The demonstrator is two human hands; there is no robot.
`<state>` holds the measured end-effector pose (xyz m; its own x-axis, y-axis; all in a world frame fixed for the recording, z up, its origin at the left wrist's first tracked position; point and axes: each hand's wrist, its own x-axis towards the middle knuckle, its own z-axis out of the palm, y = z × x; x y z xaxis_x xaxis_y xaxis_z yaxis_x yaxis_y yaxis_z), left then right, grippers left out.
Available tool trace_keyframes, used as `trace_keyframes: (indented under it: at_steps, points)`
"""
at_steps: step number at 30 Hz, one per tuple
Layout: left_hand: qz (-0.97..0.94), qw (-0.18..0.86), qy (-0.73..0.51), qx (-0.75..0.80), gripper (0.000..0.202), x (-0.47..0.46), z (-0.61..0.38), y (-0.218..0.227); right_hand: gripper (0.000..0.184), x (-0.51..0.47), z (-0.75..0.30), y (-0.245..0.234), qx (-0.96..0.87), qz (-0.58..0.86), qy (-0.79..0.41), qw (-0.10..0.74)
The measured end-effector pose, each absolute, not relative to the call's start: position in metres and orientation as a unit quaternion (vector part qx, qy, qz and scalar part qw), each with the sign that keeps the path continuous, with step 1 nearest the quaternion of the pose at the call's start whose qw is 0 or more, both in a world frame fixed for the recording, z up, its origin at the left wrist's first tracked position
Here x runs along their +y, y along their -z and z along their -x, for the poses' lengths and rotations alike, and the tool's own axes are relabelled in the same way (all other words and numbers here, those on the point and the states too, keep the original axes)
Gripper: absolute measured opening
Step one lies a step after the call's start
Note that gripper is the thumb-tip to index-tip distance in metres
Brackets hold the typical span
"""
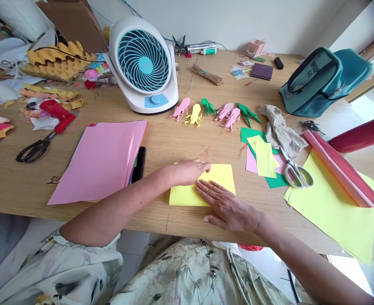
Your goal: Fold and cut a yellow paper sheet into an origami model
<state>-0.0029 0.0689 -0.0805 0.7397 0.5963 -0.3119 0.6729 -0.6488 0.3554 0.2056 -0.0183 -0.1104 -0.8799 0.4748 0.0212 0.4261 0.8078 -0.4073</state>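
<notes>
L hand (pixel 191 171) curled on yellow paper (pixel 185 195), pinch unclear; R hand (pixel 225 205) flat, fingers slightly spread. Prob. best: align edges, press evenly w/ palm.

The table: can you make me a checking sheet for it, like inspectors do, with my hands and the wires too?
Surface: wooden table, with reddish marks beyond the hands.
Work things: yellow sheet under both hands; pink stack to the left; folded figures farther back.
Clutter: scissors and cloth by the paper scraps on the right.
Hands: left hand touches the sheet, fingers partly hidden; right hand lies spread, fingers on it.
Cables: blue ones by the wall, behind the fan.
Surroundings: white wall behind; teal bag far right.
</notes>
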Motion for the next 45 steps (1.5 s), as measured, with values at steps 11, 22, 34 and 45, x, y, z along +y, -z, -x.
trace_keyframes:
  at_steps: [11, 22, 34, 45]
  points:
    - [-0.909, 0.213, 0.061, 0.352, 0.043, 0.067, 0.003, 0.085, 0.085, -0.045, -0.204, 0.109, -0.949, 0.241, -0.196, 0.061]
    - [-0.908, 0.144, 0.082, 0.384, 0.029, 0.054, -0.010, 0.081, 0.082, -0.067, -0.196, 0.105, -0.949, 0.266, -0.165, 0.044]
    - [-0.893, 0.041, 0.032, 0.447, 0.040, 0.021, -0.040, 0.110, 0.078, -0.087, -0.191, 0.114, -0.950, 0.275, -0.133, 0.063]
    - [-0.861, 0.054, 0.002, 0.505, 0.026, 0.006, -0.051, 0.125, 0.080, -0.096, -0.185, 0.118, -0.950, 0.282, -0.102, 0.085]
